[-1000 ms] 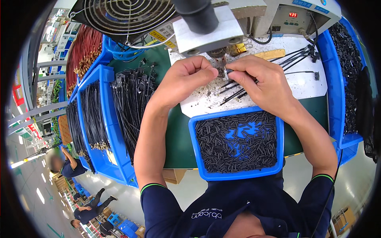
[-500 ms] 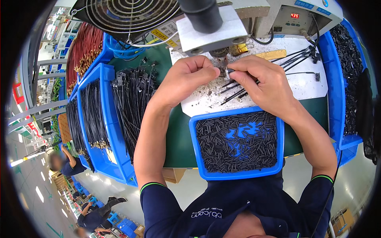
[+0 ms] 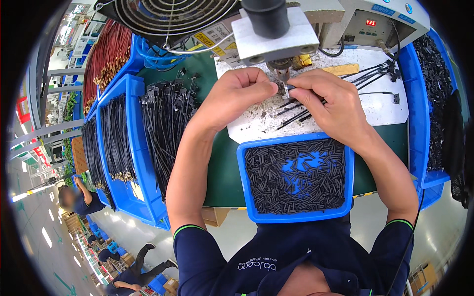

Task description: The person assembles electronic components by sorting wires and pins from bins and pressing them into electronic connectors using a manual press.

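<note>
My left hand [image 3: 241, 97] is closed in a pinch, thumb against forefinger, beside the tip of a bench machine [image 3: 282, 70]. Whatever its fingers hold is too small or hidden. Across from it, my right hand [image 3: 332, 101] pinches a small dark-and-silver part [image 3: 286, 90] directly below that tip. Several black cables [image 3: 295, 117] lie on the stained white board [image 3: 252, 126] under my right hand. Nearer to me, a blue tray [image 3: 242, 175] holds many short black tubes [image 3: 276, 197].
Blue bins [image 3: 132, 148] of black cables stand at the left, with red cables [image 3: 106, 64] behind them. A round fan guard [image 3: 173, 17] hangs at upper left. A control box [image 3: 375, 29] stands at the back right; a blue bin [image 3: 417, 113] of black parts is at the right.
The machine and bench have shifted slightly right in the picture. Both hands keep nearly the same pinch beneath the tip. In the background, a person on the floor has moved.
</note>
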A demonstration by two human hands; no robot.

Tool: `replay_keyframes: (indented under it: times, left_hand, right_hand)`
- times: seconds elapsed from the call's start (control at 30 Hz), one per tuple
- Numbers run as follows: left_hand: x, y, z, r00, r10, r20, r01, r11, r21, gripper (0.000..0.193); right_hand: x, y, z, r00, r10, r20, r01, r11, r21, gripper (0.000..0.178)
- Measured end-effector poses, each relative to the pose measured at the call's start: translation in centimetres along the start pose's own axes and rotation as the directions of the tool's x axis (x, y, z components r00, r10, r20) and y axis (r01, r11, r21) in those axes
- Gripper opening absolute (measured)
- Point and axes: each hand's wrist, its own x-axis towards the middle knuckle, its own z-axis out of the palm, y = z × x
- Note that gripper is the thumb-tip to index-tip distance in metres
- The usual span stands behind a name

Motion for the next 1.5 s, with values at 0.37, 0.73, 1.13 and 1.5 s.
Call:
replay_keyframes:
  times: [0.37, 0.73, 1.13, 1.5]
  left_hand:
    - [-0.5, 0.6, 0.6, 1.0, -0.015, -0.026, 0.013, 0.998, -0.06, 0.03]
    - [-0.6, 0.4, 0.6, 0.999, -0.03, -0.042, 0.027, 0.997, -0.077, 0.03]
    - [0.2, 0.0, -0.4, 0.998, -0.049, 0.048, 0.052, 0.996, -0.078, 0.015]
    - [-0.3, 0.5, -0.5, 0.995, -0.08, 0.057, 0.083, 0.995, -0.047, 0.016]
  right_hand:
    - [0.0, 0.0, 0.0, 1.0, -0.007, -0.008, 0.006, 1.0, -0.023, 0.014]
    - [-0.2, 0.2, -0.2, 1.0, -0.024, -0.003, 0.024, 0.999, -0.047, 0.015]
    - [-0.3, 0.4, -0.3, 1.0, -0.018, 0.01, 0.018, 0.999, -0.042, 0.017]
    - [-0.2, 0.0, -0.5, 1.0, -0.009, 0.018, 0.009, 1.0, -0.003, 0.016]
